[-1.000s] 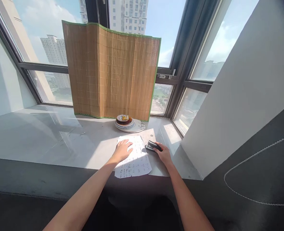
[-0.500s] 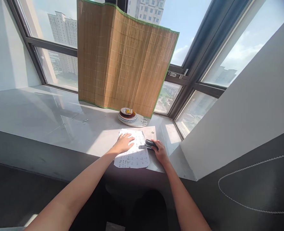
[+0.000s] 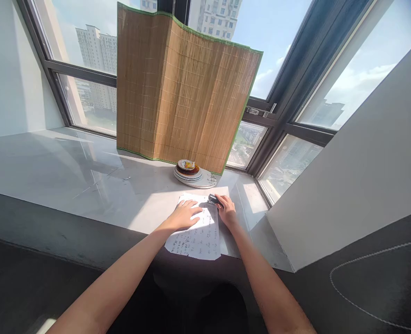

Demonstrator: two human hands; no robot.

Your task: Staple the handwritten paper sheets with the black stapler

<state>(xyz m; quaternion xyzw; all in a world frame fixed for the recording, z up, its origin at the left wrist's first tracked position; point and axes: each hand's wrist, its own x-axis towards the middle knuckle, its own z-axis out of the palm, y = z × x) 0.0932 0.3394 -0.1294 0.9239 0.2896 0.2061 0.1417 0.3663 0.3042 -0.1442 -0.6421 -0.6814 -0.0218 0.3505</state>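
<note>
Sheets of paper (image 3: 200,239) covered in handwriting lie on the window sill, their near edge reaching past the sill's front edge. My left hand (image 3: 185,215) rests flat on the upper left of the paper, fingers spread. A black stapler (image 3: 213,199) is at the paper's upper right edge. My right hand (image 3: 227,211) is wrapped round its back end from the right. Whether the paper is between the stapler's jaws is too small to tell.
Behind the paper stands a stack of plates (image 3: 188,176) with a small yellow item on top. A bamboo mat (image 3: 188,97) with green edging leans against the window. A slanted white wall (image 3: 358,181) rises at right, with a bead chain (image 3: 334,283) near it.
My right hand has moved the stapler up along the paper's right side to its top right edge. My left hand stays on the paper. The view has tilted slightly.
</note>
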